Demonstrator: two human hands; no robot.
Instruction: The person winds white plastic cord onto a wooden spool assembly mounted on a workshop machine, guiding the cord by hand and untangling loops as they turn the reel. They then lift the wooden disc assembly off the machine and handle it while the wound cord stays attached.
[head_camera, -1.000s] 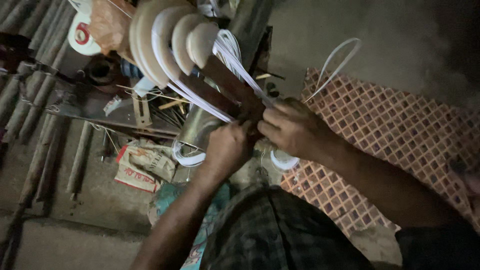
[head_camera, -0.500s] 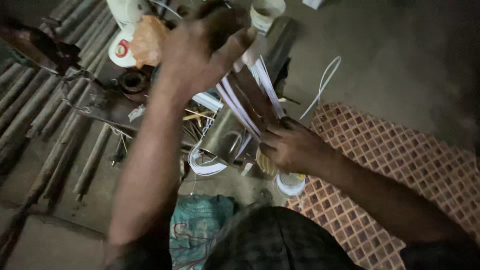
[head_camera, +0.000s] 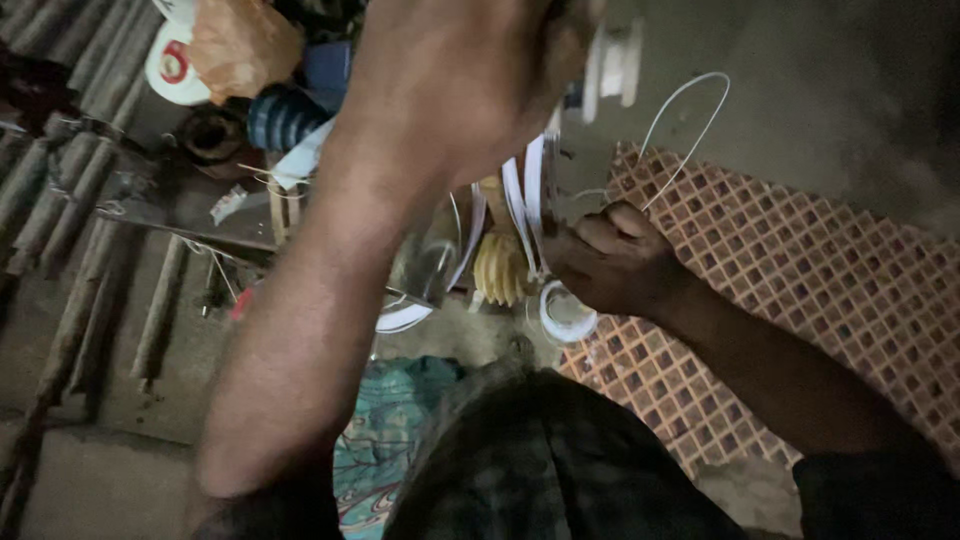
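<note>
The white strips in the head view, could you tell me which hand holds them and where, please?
The right hand grips the white strips at their lower end. The raised left hand is closed near their top; its grip cannot be told.

Two hands show: the left hand (head_camera: 470, 75) raised close to the camera, and the right hand (head_camera: 610, 262) lower down. One checkered mat (head_camera: 800, 280), one orange plastic bag (head_camera: 240, 45), one blue ribbed coil (head_camera: 283, 118), one white roll of tape (head_camera: 567, 312), one patterned teal cloth (head_camera: 385, 440). The white straps (head_camera: 525, 200) number at least three; the bamboo poles (head_camera: 70, 250) are too dim to count exactly.
</note>
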